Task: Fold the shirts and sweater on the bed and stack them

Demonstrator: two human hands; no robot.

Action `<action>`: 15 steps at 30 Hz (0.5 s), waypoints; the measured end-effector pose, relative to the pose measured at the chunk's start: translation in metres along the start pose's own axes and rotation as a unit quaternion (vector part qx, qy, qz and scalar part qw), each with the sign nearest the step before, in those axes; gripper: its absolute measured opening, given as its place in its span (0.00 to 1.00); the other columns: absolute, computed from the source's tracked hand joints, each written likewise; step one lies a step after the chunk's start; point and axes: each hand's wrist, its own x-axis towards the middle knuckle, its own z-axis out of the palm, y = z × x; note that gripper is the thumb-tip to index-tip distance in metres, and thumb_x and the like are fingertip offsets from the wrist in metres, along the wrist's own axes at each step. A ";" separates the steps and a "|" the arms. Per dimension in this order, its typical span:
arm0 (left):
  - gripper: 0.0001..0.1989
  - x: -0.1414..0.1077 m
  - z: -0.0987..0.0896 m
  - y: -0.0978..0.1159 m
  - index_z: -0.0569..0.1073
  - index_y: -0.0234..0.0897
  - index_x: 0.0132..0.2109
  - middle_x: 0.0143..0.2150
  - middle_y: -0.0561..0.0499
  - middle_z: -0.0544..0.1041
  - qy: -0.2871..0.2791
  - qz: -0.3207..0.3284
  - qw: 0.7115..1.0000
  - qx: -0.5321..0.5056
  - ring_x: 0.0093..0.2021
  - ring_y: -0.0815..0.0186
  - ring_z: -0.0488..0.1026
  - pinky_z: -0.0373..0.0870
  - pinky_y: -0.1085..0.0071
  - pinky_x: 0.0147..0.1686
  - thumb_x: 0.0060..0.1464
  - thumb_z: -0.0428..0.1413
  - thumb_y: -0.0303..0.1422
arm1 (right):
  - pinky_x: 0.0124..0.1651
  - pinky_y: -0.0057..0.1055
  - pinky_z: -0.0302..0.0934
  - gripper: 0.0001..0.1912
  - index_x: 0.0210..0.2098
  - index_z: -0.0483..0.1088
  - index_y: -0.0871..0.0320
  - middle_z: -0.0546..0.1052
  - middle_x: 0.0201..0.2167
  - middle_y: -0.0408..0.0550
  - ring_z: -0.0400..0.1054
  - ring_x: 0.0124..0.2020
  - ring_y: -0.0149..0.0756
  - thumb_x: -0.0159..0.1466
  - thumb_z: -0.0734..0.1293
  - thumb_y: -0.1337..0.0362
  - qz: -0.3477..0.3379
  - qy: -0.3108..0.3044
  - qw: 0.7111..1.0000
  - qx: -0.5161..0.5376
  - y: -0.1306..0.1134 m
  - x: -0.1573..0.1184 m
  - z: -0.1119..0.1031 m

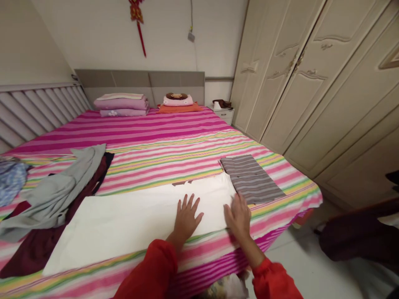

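A long white garment (131, 220) lies flattened lengthwise across the bed, with a bit of dark print along its far edge. Whether it is a shirt or trousers I cannot tell. My left hand (186, 218) rests flat on it, right of the middle, fingers spread. At the garment's right end, my right hand (239, 216) touches the edge, its thumb apart from its fingers. Just beyond that hand is a folded grey striped garment (254, 178), close against the white one.
Loose grey clothing (67, 187) and a dark maroon garment (40, 249) lie at the left, near a blue patterned cloth (11, 180). Folded purple bedding (121, 104) and a pink pillow (177, 101) sit by the headboard (131, 81). A wardrobe (299, 95) stands right.
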 end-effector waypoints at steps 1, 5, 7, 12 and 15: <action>0.26 0.000 0.001 0.000 0.63 0.47 0.65 0.69 0.49 0.61 0.000 -0.002 1.000 -0.003 0.69 0.49 0.54 0.51 0.48 0.65 0.62 0.49 0.43 | 0.62 0.54 0.50 0.37 0.64 0.58 0.65 0.58 0.67 0.65 0.50 0.67 0.55 0.64 0.58 0.46 0.043 0.028 0.999 0.017 0.005 -0.012 -0.003; 0.26 0.001 0.002 0.001 0.64 0.47 0.65 0.69 0.48 0.62 -0.014 -0.014 1.000 -0.013 0.69 0.50 0.54 0.51 0.47 0.65 0.62 0.49 0.44 | 0.59 0.53 0.56 0.51 0.61 0.60 0.70 0.67 0.59 0.72 0.60 0.60 0.61 0.48 0.71 0.41 0.234 0.063 0.960 0.139 0.019 -0.033 -0.013; 0.26 0.003 0.002 0.002 0.65 0.47 0.65 0.69 0.48 0.62 -0.029 -0.025 0.999 -0.025 0.69 0.49 0.54 0.50 0.46 0.65 0.62 0.49 0.44 | 0.55 0.47 0.63 0.47 0.55 0.67 0.66 0.75 0.51 0.64 0.69 0.52 0.54 0.42 0.75 0.45 0.321 0.043 0.909 0.264 0.017 -0.029 -0.016; 0.27 0.002 -0.005 0.008 0.63 0.42 0.65 0.70 0.44 0.59 -0.069 -0.048 0.992 -0.091 0.70 0.49 0.52 0.48 0.44 0.66 0.61 0.50 0.44 | 0.37 0.35 0.72 0.27 0.36 0.74 0.59 0.82 0.33 0.50 0.77 0.37 0.45 0.38 0.79 0.57 0.438 -0.044 0.741 0.507 0.001 -0.010 -0.025; 0.28 -0.002 -0.010 0.017 0.61 0.38 0.66 0.70 0.41 0.57 -0.066 -0.052 0.983 -0.161 0.71 0.52 0.50 0.48 0.45 0.66 0.62 0.48 0.43 | 0.36 0.35 0.73 0.21 0.33 0.75 0.59 0.82 0.32 0.50 0.78 0.38 0.46 0.39 0.78 0.62 0.406 -0.082 0.713 0.565 -0.009 -0.006 -0.033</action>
